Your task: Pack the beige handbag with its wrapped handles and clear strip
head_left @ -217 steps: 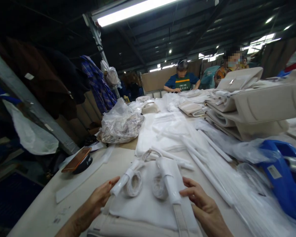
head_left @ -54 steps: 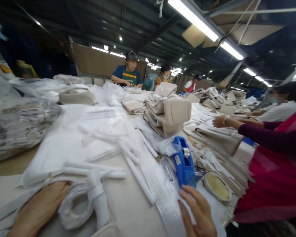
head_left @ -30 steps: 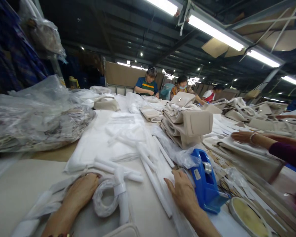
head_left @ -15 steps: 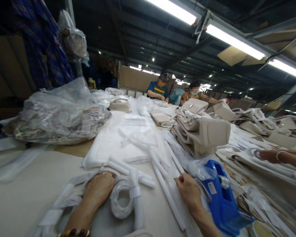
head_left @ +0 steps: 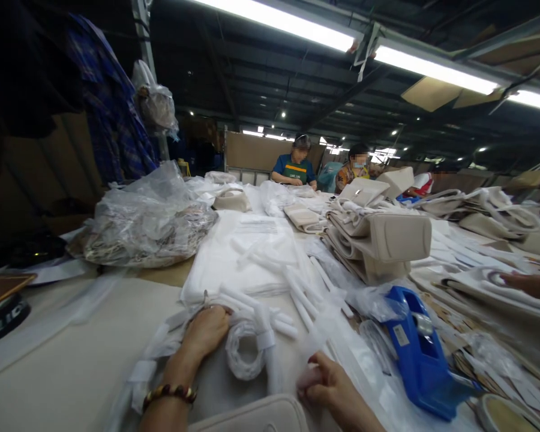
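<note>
While the left hand (head_left: pixel 207 329) curls round the handle (head_left: pixel 173 323) of the bag (head_left: pixel 252 416), the right hand (head_left: pixel 335 387) pinches the film (head_left: pixel 326 321) between thumb and fingers. The fingertips of the left hand are hidden, so the firmness of its hold cannot be told. The bag lies at the lower middle of the table (head_left: pixel 103 342), close to the person and partly out of view. A wrapped coil (head_left: pixel 245 349) rests on it, just beside the left hand.

The step in hand is judged to be separating the film from the loose plastic (head_left: pixel 371 384) at the right. The next move calls for a free lift of the film — slow enough to keep other layers from following — with the bag held steady by the left hand.

Beyond the coil, white tubes (head_left: pixel 288 329) lie crosswise near the sheets (head_left: pixel 220 258). The blue dispenser (head_left: pixel 425 379) stands to the right of the right hand, apart from it, and limits movement on that side. The tubes and the loose plastic are the likeliest snags. Farther off, a stack (head_left: pixel 400 237) of beige pieces blocks the right; a plastic sack (head_left: pixel 148 222) occupies the far left. A co-worker's hand (head_left: pixel 524 283) is at the right edge, well apart.
</note>
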